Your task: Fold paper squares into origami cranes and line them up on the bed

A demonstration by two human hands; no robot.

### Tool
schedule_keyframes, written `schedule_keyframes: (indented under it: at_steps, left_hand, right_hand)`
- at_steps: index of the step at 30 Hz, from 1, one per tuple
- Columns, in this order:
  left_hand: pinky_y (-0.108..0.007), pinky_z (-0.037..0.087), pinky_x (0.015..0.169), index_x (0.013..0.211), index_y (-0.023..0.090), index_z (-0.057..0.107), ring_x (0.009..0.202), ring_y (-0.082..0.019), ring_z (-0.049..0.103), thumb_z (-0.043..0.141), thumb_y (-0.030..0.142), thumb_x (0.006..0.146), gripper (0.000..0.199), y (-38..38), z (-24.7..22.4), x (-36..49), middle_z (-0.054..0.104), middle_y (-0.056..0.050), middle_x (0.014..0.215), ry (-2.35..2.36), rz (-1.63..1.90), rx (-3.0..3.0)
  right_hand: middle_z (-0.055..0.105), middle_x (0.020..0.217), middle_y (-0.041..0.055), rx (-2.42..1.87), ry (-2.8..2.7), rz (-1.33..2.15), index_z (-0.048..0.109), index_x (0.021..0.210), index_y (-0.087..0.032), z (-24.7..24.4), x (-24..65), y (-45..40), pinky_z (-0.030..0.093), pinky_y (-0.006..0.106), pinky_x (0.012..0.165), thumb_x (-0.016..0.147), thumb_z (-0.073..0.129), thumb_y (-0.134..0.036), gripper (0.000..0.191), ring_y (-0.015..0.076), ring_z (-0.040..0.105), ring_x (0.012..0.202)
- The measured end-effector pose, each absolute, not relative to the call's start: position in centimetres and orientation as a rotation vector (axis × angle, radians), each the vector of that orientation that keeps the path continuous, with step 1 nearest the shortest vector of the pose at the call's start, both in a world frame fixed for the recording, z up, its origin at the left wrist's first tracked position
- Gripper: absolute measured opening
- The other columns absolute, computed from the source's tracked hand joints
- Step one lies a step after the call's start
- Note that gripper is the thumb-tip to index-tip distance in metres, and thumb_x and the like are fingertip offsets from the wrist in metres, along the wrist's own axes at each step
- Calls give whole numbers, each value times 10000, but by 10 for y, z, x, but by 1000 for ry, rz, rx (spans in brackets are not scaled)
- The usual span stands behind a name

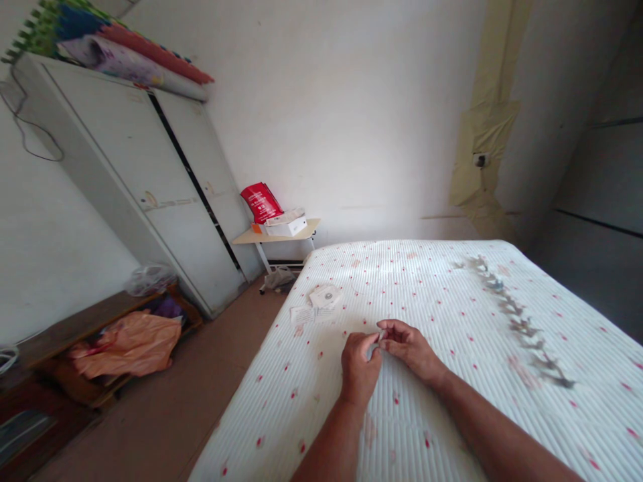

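My left hand and my right hand meet above the bed, both with fingers closed in a pinch. Between their fingertips is a small greyish-white piece, perhaps folded paper; the fingers hide most of it. Just beyond my left hand lie thin printed sheets, with a loose printed slip beside them. To the right, a row of small grey-brown pointed shapes runs across the bedspread, too blurred to name surely.
The ribbed white bedspread has small red flower marks. Past the bed's far left corner, a small table bears a red bag and a white box. A grey cabinet and a low wooden bench stand left.
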State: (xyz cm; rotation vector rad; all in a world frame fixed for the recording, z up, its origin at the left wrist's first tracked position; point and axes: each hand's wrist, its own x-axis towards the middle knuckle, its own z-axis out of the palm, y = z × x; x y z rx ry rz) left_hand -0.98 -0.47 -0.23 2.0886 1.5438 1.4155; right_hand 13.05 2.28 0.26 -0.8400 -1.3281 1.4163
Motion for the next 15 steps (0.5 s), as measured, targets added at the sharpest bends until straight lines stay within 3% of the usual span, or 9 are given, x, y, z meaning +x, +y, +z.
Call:
schedule_keyframes:
  at_steps: [6,15]
  left_hand:
    - [-334,500,795,909,186,648,840,-165,590,534,0,642,344,-4,-4,-9,663,-32,854,1554,1435,2128]
    - [-359,473,804,936,207,633,859,-187,555,526,9,676,343,-7,1,-8,659,-35,849,1626,1377,2328]
  right_hand:
    - [570,694,-21,-862,-1350,1375,588,942,-189,2,131,23,426,278,639,609,712,-375,401,124,522,653]
    - [483,534,-80,-950,-1236,1364,530,942,-187,2,123,22,350,233,496,604,644,-255,363,87,441,483]
